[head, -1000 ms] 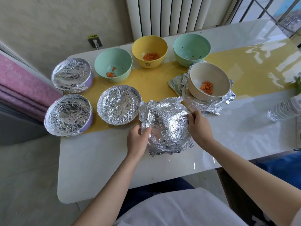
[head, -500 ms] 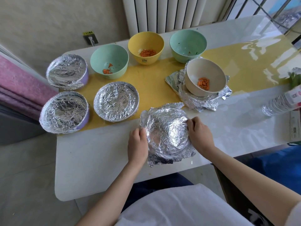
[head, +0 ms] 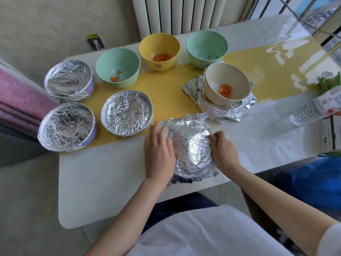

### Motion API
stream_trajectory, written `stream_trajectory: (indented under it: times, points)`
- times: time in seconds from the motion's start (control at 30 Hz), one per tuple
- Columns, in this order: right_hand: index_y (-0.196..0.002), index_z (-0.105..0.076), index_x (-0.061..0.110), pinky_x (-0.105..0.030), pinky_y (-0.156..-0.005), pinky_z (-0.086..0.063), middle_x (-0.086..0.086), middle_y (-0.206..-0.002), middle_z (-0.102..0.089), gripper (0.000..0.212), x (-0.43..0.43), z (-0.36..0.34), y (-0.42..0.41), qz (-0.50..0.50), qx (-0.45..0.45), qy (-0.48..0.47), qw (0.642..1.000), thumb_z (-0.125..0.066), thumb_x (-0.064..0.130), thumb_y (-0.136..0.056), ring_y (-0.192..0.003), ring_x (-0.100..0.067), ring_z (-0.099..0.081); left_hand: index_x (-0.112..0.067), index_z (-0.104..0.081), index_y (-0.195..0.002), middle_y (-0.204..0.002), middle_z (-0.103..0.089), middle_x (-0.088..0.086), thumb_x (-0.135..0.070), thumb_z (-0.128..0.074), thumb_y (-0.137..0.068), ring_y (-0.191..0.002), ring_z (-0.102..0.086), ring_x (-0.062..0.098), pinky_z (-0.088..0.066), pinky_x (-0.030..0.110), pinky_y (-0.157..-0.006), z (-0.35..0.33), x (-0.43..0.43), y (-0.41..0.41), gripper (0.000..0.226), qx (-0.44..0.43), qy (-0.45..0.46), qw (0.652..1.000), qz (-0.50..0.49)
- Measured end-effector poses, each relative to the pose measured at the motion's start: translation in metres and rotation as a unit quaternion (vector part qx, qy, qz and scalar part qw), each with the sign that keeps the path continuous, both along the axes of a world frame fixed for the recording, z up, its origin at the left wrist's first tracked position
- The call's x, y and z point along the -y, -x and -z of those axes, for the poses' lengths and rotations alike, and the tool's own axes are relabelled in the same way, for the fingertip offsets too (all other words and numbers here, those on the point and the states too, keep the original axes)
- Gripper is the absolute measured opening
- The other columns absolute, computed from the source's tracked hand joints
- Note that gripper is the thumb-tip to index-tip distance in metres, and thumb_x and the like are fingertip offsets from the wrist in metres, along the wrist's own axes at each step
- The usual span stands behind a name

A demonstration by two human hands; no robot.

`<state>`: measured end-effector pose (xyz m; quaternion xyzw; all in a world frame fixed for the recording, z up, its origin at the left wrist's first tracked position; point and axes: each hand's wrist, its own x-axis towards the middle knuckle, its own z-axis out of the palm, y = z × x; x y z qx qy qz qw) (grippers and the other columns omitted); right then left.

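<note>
The left hand (head: 159, 154) now lies flat, fingers straight, at the foil-wrapped bowl's (head: 190, 145) left side, no longer gripping; the right hand (head: 224, 152) still pinches its right rim, so wrapping looks nearly done

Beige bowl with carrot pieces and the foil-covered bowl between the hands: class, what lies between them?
The head view shows crumpled foil, the loose sheet under the beige bowl, lying between it and the foil-covered bowl.

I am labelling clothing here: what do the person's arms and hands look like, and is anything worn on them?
The left forearm and right forearm are bare. The left hand and right hand show no glove, ring or watch. A white sleeve edge shows on the right arm, matching the white top.
</note>
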<state>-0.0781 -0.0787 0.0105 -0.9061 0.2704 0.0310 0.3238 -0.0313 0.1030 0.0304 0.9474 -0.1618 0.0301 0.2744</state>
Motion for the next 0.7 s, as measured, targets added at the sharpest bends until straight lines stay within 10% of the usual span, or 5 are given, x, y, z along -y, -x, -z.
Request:
stream_trajectory:
  times: [0.13, 0.4, 0.6, 0.7]
  points:
    - [-0.096, -0.043, 0.012, -0.037, -0.058, -0.033, -0.011, -0.076, -0.059, 0.022, -0.001, 0.001, 0.0, 0.008, 0.006, -0.002, 1.0, -0.035, 0.032, -0.101, -0.077, -0.037, -0.057, -0.011, -0.023, -0.147, -0.155, -0.016, 0.007, -0.043, -0.018, -0.096, -0.144, -0.01, 0.023, -0.008, 0.046, -0.115, 0.004, 0.02, 0.009, 0.06, 0.033, -0.17, 0.963, 0.206]
    - [-0.099, -0.045, 0.01, -0.036, -0.058, -0.033, -0.014, -0.08, -0.06, 0.025, -0.002, 0.002, 0.002, 0.013, -0.003, -0.01, 1.0, -0.033, 0.032, -0.101, -0.078, -0.038, -0.058, -0.013, 0.022, -0.142, -0.15, 0.028, 0.003, -0.055, 0.021, -0.078, -0.136, 0.03, 0.023, 0.024, 0.044, -0.107, 0.023, 0.027, 0.009, 0.076, -0.042, -0.335, 0.914, 0.225]
    - [-0.101, -0.044, 0.009, -0.037, -0.057, -0.036, -0.01, -0.069, -0.056, 0.026, -0.002, 0.001, 0.004, 0.003, 0.001, -0.004, 1.0, -0.032, 0.032, -0.101, -0.07, -0.037, -0.057, -0.016, 0.014, -0.147, -0.152, 0.025, 0.002, -0.055, -0.003, -0.095, -0.138, 0.029, 0.02, 0.018, 0.043, -0.113, 0.023, 0.027, 0.007, 0.067, -0.106, -0.299, 0.918, 0.238]
    - [-0.101, -0.042, 0.011, -0.036, -0.056, -0.034, -0.007, -0.067, -0.054, 0.024, -0.002, 0.0, 0.005, -0.001, -0.003, 0.004, 1.0, -0.031, 0.032, -0.101, -0.068, -0.036, -0.057, -0.014, -0.014, -0.149, -0.157, -0.001, 0.007, -0.046, -0.014, -0.097, -0.144, 0.005, 0.021, -0.001, 0.039, -0.118, 0.018, 0.02, 0.006, 0.061, -0.118, -0.11, 0.964, 0.213]
